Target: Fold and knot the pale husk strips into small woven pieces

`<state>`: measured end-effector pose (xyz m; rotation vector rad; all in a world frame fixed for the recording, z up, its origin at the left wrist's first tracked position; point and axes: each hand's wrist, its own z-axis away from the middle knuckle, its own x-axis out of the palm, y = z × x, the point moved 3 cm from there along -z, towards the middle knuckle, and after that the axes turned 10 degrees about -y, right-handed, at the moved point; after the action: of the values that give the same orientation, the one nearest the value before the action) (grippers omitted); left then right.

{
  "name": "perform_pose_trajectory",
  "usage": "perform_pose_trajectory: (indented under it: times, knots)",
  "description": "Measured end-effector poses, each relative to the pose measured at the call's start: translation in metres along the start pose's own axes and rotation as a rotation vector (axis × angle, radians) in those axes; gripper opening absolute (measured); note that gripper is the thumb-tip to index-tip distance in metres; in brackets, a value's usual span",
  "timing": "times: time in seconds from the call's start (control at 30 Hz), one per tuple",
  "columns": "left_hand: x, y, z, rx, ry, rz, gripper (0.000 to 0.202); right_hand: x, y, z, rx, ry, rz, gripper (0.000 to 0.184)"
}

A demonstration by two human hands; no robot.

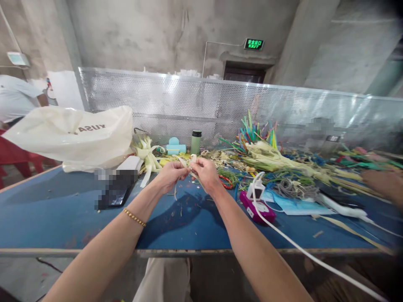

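Observation:
My left hand [172, 175] and my right hand [205, 173] meet above the middle of the blue table, fingertips pinched close together. Between them is a pale corn husk strip [193, 158], its ends poking out above and below the fingers. Both hands are closed on it; the part inside the fingertips is hidden. Just beyond my left hand lies a loose bunch of pale husks [149, 154]. A longer bundle of yellow-green husks [267, 156] stretches off to the right, with colourful stems [252, 130] behind it.
A purple power block [256, 207] with a white cable [292, 247] sits right of my forearm. Left are a phone [118, 195] and a big plastic bag [94, 138]. A green bottle [195, 141] stands behind. Another person's blurred hand [384, 182] is far right.

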<state>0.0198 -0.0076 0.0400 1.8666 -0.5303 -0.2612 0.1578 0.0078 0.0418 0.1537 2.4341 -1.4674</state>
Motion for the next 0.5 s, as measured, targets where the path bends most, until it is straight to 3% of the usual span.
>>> perform_pose_trajectory:
  times: [0.27, 0.5]
  knots:
    - [-0.009, 0.0, -0.001, -0.026, -0.019, 0.1, 0.028, -0.002, -0.008, 0.003, 0.084, -0.133, 0.003, 0.037]
    - [-0.011, 0.0, -0.001, -0.017, 0.039, 0.061, 0.025, 0.003, -0.011, 0.009, 0.023, -0.223, 0.075, 0.028]
